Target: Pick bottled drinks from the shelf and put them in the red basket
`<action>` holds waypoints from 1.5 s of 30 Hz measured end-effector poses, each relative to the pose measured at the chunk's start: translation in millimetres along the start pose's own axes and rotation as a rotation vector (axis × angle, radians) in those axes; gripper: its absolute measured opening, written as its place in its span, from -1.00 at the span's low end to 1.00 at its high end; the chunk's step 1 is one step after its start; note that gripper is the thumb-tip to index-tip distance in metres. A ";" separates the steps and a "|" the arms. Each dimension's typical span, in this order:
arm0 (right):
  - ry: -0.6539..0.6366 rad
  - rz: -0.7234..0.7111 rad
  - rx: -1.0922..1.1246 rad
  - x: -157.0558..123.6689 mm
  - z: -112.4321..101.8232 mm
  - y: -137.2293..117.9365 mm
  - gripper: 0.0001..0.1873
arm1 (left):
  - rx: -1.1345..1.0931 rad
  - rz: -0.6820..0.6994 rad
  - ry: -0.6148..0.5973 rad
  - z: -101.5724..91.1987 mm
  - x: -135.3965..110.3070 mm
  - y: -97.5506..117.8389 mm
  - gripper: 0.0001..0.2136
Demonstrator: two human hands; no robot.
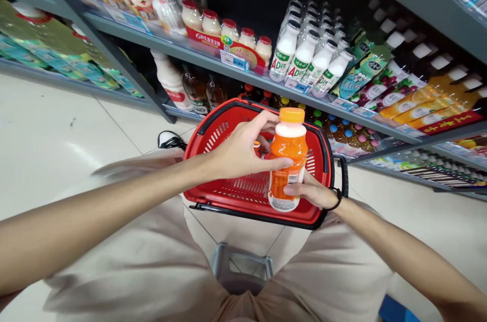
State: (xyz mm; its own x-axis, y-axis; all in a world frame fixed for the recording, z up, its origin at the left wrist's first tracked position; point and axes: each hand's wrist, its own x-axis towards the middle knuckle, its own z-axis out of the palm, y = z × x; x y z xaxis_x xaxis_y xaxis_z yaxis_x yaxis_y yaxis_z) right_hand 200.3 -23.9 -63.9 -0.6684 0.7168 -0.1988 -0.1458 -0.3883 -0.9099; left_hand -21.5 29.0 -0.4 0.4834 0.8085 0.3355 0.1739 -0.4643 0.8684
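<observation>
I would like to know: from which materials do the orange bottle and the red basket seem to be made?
Bottle: probably plastic; its printed orange surface is glossy, with bright highlights. Its orange cap looks like opaque plastic.
Basket: most likely rigid moulded plastic, slightly shiny, judging by its slotted walls and even red colour.

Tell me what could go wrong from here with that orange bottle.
1. The orange bottle looks smooth and appears above the red basket; if the right hand loosens around its lower part, it might slip and drop.
2. An orange-topped item shows beyond the left hand; a falling bottle could knock it.
3. The black wristband sits near the basket's black handle in this view, so it might catch there.
</observation>
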 end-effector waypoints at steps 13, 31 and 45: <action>0.044 0.017 0.013 -0.4 1.7 -2.3 -0.38 | -0.025 -0.016 -0.009 0.5 -1.1 -2.5 -0.39; 0.065 0.016 0.004 0.1 5.2 -3.4 -0.41 | -0.023 -0.015 -0.007 1.2 -2.1 -4.7 -0.37; 0.054 0.010 -0.030 -0.5 4.0 -4.9 -0.42 | -0.016 -0.011 0.002 1.5 -2.1 -3.4 -0.37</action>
State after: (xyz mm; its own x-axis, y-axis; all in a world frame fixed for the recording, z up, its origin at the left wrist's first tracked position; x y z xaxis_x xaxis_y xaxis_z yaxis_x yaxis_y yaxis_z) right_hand 198.4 -24.7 -57.9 -0.6293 0.7433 -0.2269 -0.1164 -0.3788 -0.9181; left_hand -21.9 28.3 -4.5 0.4799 0.8144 0.3264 0.1654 -0.4493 0.8780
